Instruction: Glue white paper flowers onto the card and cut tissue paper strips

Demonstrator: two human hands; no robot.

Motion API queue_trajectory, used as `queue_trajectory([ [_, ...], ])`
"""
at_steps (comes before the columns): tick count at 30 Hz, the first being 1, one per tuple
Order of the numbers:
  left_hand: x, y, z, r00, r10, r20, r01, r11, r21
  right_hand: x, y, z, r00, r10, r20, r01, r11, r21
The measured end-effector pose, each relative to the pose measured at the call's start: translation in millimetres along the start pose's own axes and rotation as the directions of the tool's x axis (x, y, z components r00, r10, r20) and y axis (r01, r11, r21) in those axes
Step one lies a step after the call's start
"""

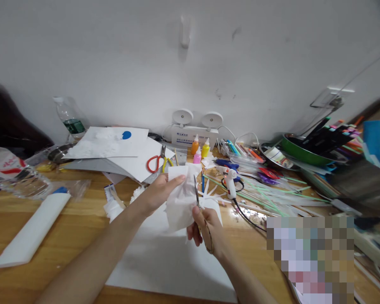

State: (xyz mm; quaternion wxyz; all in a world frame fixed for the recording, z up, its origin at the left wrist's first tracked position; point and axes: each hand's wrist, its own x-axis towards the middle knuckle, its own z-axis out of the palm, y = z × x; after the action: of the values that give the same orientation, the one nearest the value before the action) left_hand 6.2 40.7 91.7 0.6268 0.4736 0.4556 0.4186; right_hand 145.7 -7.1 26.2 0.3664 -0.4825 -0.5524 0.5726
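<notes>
A thin, crumpled sheet of white tissue paper point(180, 207) hangs from my left hand point(158, 192), pinched between thumb and fingers. My right hand point(209, 228) is closed around the handles of a pair of scissors point(196, 192), its blades pointing up along the tissue's right edge. Whether the blades touch the tissue I cannot tell. Below both hands lies a large white sheet of paper point(164, 261) on the wooden table. Cut white paper strips point(210, 190) fan out just behind the scissors.
A white glue gun point(230, 183) with a black cord stands to the right, near scattered green straws point(262, 194). Red-and-yellow-handled pliers point(160, 160), paint bottles point(196, 156) and stacked white boards point(136, 160) are behind. On the left are a folded white paper roll point(34, 232) and a clear bottle point(68, 116).
</notes>
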Motion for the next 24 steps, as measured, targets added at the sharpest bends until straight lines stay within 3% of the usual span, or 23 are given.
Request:
queue_trajectory([
  [4,0.1,0.0,-1.3,0.998,-0.041,-0.044,0.041,0.999,0.006,2.1,6.3,-0.4,1.0,-0.01,-0.017,0.009,1.0,-0.018],
  [9,-0.5,4.8,0.0,0.998,-0.042,0.054,0.045,0.998,-0.049,2.1,7.0,-1.6,0.999,-0.026,-0.023,0.025,0.999,-0.046],
  [16,-1.1,7.4,1.3,0.996,-0.04,0.08,0.047,0.994,-0.096,1.4,5.3,-0.8,0.999,-0.039,-0.02,0.038,0.998,-0.045],
  [24,0.6,5.0,-0.6,0.994,-0.022,0.111,0.035,0.992,-0.125,3.4,7.3,1.0,0.999,0.032,-0.023,-0.032,0.999,0.009],
])
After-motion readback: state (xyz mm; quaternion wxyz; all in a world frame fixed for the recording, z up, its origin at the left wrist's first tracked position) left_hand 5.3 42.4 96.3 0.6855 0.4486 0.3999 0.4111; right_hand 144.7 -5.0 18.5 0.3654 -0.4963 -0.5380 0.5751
